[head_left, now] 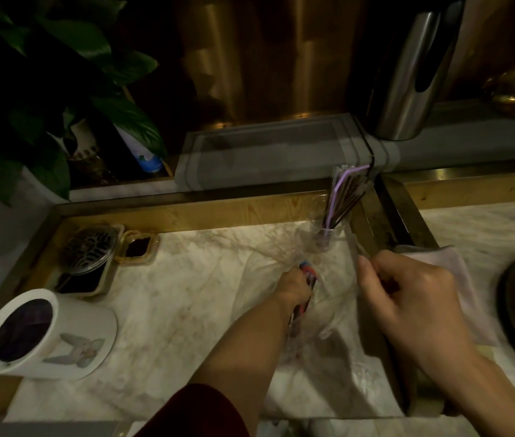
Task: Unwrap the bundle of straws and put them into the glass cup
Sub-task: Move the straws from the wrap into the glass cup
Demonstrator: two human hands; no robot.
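Near back-right corner of bench [187,294], by glass cup [325,239], L hand [294,287] fingers grip straw bundle [308,277], R hand [413,298] fingers pinch wrap [338,299].

The left hand [294,280] hides its fingertips around blurred straws [308,277]; the clear wrapper [338,298] barely shows.

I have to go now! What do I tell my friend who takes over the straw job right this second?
Left hand: grips the bundle of colourful straws, partly inside the clear wrapper on the marble counter.
Right hand: pinches the wrapper's edge, holding it open.
Glass cup: stands just beyond the hands, near the wooden corner.
Done: some straws already stand in the cup.
Left: pull the bundle free of the wrapper and put it in the cup too.
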